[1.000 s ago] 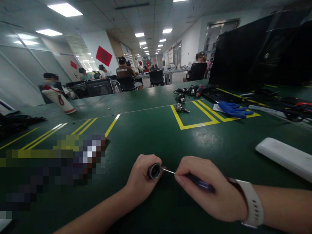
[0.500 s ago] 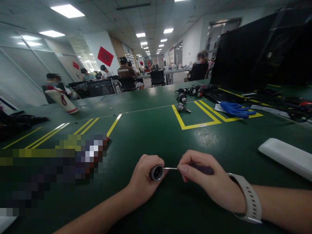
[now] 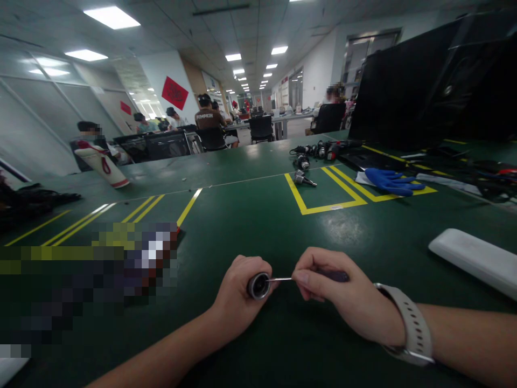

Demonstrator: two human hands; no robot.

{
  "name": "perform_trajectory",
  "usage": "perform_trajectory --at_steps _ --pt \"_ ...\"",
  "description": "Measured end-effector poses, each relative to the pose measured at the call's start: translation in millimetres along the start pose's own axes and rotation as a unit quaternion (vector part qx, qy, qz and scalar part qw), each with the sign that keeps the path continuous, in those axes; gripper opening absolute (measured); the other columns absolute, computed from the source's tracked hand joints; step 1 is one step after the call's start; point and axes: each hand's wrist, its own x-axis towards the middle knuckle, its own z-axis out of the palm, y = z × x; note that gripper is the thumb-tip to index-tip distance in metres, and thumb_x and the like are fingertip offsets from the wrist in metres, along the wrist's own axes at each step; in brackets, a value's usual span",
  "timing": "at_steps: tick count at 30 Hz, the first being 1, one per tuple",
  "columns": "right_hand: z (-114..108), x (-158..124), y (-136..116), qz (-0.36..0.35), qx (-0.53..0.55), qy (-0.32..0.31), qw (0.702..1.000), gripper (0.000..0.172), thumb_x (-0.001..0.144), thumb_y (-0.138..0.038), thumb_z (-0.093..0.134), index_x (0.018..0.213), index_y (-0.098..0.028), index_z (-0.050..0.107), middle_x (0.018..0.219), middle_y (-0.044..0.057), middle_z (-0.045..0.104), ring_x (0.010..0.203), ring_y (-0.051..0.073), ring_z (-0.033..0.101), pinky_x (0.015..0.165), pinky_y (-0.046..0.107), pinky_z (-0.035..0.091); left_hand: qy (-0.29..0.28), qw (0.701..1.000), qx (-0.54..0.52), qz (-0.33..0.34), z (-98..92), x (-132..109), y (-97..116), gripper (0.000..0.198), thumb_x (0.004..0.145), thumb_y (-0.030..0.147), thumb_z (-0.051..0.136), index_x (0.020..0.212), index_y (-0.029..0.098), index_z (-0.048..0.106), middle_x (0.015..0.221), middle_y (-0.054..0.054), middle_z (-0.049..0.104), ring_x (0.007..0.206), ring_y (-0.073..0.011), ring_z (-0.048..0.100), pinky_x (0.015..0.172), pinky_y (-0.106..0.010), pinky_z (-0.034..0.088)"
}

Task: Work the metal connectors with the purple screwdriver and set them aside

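Observation:
My left hand (image 3: 238, 293) is closed around a small dark metal cylinder (image 3: 259, 285), its open round end facing the camera. My right hand (image 3: 343, 299) pinches a thin screwdriver (image 3: 323, 277) with a dark blue handle. The metal shaft runs left and its tip goes into the cylinder's open end. Both hands rest low on the green table (image 3: 262, 226), close to its near edge. A pale watch band wraps my right wrist.
A white oblong object (image 3: 472, 258) lies at the right. A blue glove (image 3: 390, 181) and small metal parts (image 3: 302, 179) lie by yellow floor-tape boxes. Dark monitors (image 3: 424, 86) stand at the back right. Seated people work at far tables. A blurred-out patch covers the left.
My right hand has tilted the screwdriver from a slant to nearly level, and its handle shows less behind the fingers. The left hand keeps holding the cylinder in the same spot.

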Motion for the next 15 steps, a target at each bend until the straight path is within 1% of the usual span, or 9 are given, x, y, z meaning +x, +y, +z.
perform_trajectory --at_steps 2,4,6,8,10,13,15 --pt "1.8 -2.4 -1.9 -0.020 -0.029 0.008 0.999 0.017 0.085 -0.026 0.052 0.072 -0.015 0.055 0.062 -0.002 0.053 0.055 0.010 0.047 0.052 0.022 0.037 0.001 1.000 0.002 -0.008 0.8 0.0 -1.1 0.015 0.077 0.019 0.056 0.065 0.019 0.047 0.061 0.004 0.053 0.059 -0.0120 0.049 0.060 -0.026 0.035" --pt "4.7 -6.4 -6.0 -0.067 -0.092 0.008 0.993 0.015 0.085 -0.021 0.051 0.072 -0.015 0.056 0.063 -0.001 0.053 0.057 0.010 0.048 0.054 0.023 0.037 0.001 1.000 0.004 -0.013 2.2 -0.3 -2.0 0.014 0.077 0.018 0.055 0.066 0.019 0.047 0.061 0.004 0.053 0.060 -0.0124 0.049 0.060 -0.026 0.035" --pt "7.1 -9.9 -10.2 -0.121 -0.152 -0.004 0.981 0.013 0.083 -0.014 0.049 0.072 -0.014 0.056 0.066 0.000 0.054 0.061 0.010 0.048 0.057 0.023 0.037 -0.002 1.000 0.005 -0.010 3.8 -0.5 -2.3 0.015 0.078 0.018 0.055 0.065 0.019 0.047 0.061 0.003 0.052 0.060 -0.0125 0.049 0.061 -0.027 0.034" --pt "7.7 -11.3 -12.4 -0.139 -0.175 -0.016 0.975 0.012 0.082 -0.011 0.049 0.072 -0.014 0.056 0.067 0.000 0.054 0.062 0.010 0.048 0.059 0.024 0.037 -0.003 1.000 0.005 -0.004 4.9 -0.7 -2.1 0.015 0.078 0.019 0.054 0.065 0.018 0.047 0.061 0.003 0.052 0.060 -0.0126 0.049 0.062 -0.028 0.034" --pt "6.0 -10.0 -11.6 -0.109 -0.149 -0.017 0.983 0.014 0.082 -0.014 0.049 0.070 -0.014 0.055 0.064 -0.001 0.052 0.059 0.010 0.047 0.057 0.024 0.037 -0.006 1.000 0.004 0.003 5.1 -1.0 -1.7 0.015 0.079 0.018 0.053 0.066 0.018 0.047 0.062 0.003 0.052 0.061 -0.0125 0.049 0.063 -0.028 0.033" --pt "2.4 -5.2 -4.7 -0.024 -0.049 -0.017 0.998 0.017 0.084 -0.023 0.051 0.069 -0.015 0.054 0.061 -0.002 0.052 0.057 0.010 0.046 0.054 0.023 0.037 -0.009 1.000 -0.003 0.015 3.9 -2.3 -1.4 0.014 0.079 0.017 0.055 0.067 0.018 0.047 0.062 0.004 0.052 0.061 -0.0119 0.048 0.063 -0.028 0.033" --pt "1.2 -2.3 1.2 0.014 0.022 -0.017 1.000 0.018 0.085 -0.027 0.052 0.071 -0.015 0.054 0.061 -0.002 0.052 0.056 0.010 0.046 0.052 0.022 0.036 -0.009 1.000 -0.007 0.018 3.0 -3.6 -1.6 0.014 0.078 0.017 0.057 0.067 0.019 0.047 0.062 0.004 0.052 0.061 -0.0115 0.048 0.063 -0.027 0.034"
